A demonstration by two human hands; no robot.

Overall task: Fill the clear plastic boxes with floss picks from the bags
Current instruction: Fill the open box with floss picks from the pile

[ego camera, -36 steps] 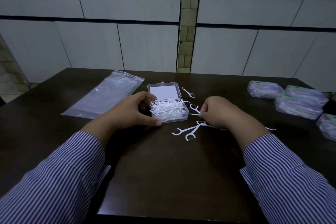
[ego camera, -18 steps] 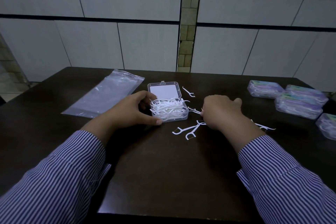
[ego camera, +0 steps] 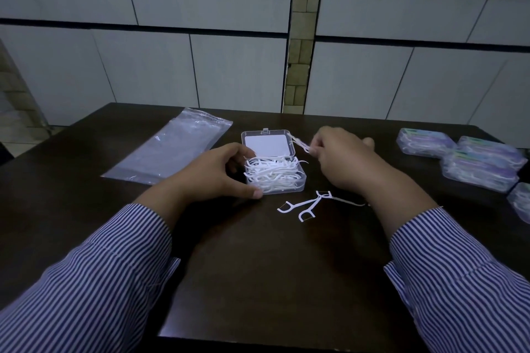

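Observation:
A clear plastic box [ego camera: 301, 180] stands open at the middle of the dark table, heaped with white floss picks [ego camera: 272, 172], its lid [ego camera: 268, 144] lying back. My left hand [ego camera: 218, 178] grips the box's left side, thumb along the front corner. My right hand [ego camera: 341, 157] is raised just right of the lid and pinches white floss picks [ego camera: 301, 145] in its fingertips. A few loose floss picks [ego camera: 307, 205] lie on the table in front of the box.
A flat clear plastic bag [ego camera: 172, 149] lies left of the box. Several closed, filled boxes [ego camera: 476, 163] are stacked at the right edge of the table [ego camera: 258, 281]. A tiled wall rises behind the table.
My right hand has moved up and away from the loose picks near the box's front, taking picks with it toward the lid's right side. My left hand has stayed on the box.

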